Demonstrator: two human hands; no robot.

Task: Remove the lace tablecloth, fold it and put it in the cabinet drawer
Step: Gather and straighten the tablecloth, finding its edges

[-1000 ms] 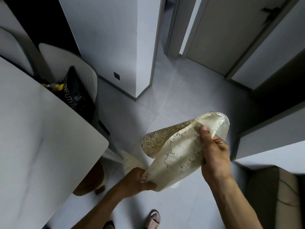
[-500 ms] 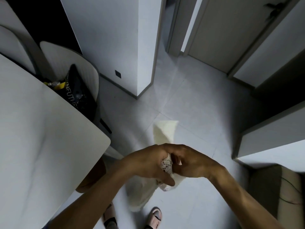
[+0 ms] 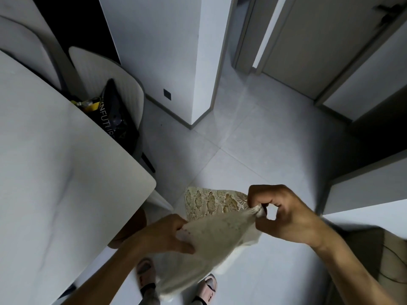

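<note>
The cream lace tablecloth [image 3: 211, 234] is off the table and hangs folded in front of me above the floor. My left hand [image 3: 167, 235] pinches its left corner, and my right hand [image 3: 284, 213] pinches the right corner between thumb and fingers. The cloth stretches between both hands, and its lower part droops toward my feet. A patterned lace layer shows behind the top edge. No cabinet drawer is clearly visible.
A bare white table [image 3: 55, 172] fills the left side. A grey chair [image 3: 114, 84] with a black bag [image 3: 116, 119] stands behind it. A white wall corner [image 3: 198, 73] and a door [image 3: 319, 40] lie ahead. A white cabinet top [image 3: 370, 183] is at the right.
The hands met at the middle half a second ago and have now drawn apart. The cloth is pulled taut between them in a narrower fold.
</note>
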